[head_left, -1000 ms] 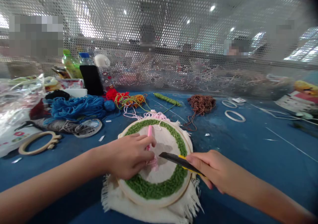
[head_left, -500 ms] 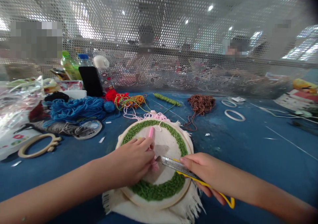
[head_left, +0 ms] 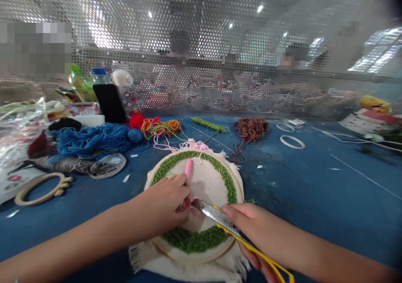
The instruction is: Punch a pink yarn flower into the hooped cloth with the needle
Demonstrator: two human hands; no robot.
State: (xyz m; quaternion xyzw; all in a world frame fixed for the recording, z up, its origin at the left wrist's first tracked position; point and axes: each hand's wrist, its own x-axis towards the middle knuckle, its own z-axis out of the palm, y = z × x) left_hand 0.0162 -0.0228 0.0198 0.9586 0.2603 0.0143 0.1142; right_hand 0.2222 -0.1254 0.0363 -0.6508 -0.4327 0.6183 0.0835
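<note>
My left hand (head_left: 171,199) is closed around a pink-handled punch needle (head_left: 189,168), its lower end hidden by the fingers. It rests over a round embroidery hoop (head_left: 239,191) stretched with off-white cloth (head_left: 210,186). A ring of green yarn stitching (head_left: 230,182) runs round the cloth, and a bit of pink yarn shows by my left fingertips. My right hand (head_left: 248,224) grips a yellow box cutter (head_left: 216,218), blade out, its tip close to the left fingers and the pink yarn. Whether the blade touches the yarn I cannot tell.
Left stand blue yarn (head_left: 91,140), grey yarn (head_left: 69,165), a bare wooden hoop (head_left: 21,196), a black phone (head_left: 109,103) and bottles (head_left: 81,84). Behind the hoop lie pink, green and brown yarn (head_left: 251,129). White rings (head_left: 292,142) lie right. A perforated metal screen (head_left: 204,86) closes the back.
The box cutter's tip has moved left and in closer to my left fingers, its handle dipping lower. My left hand keeps its hold, turned slightly. The whole view has shifted a little.
</note>
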